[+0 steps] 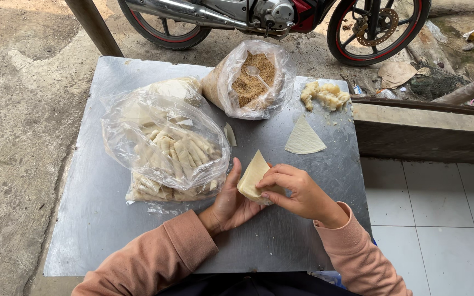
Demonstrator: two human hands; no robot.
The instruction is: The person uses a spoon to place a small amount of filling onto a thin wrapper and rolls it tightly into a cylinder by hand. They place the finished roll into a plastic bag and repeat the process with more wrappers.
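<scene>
My left hand [230,201] cradles a small stack of pale triangular wrapper sheets [252,174] above the metal table [111,208]. My right hand [297,192] pinches the stack's near edge with thumb and fingers. A single triangular wrapper [303,137] lies flat on the table just beyond my hands. Just left of my left hand sits a clear plastic bag of rolled pastries [174,151].
An open bag of brown crumbly filling [250,79] with a plastic spoon stands at the table's far side. A lump of yellowish mash [325,96] rests at the far right corner. A motorbike [270,16] is parked behind. White tiles [434,219] lie to the right.
</scene>
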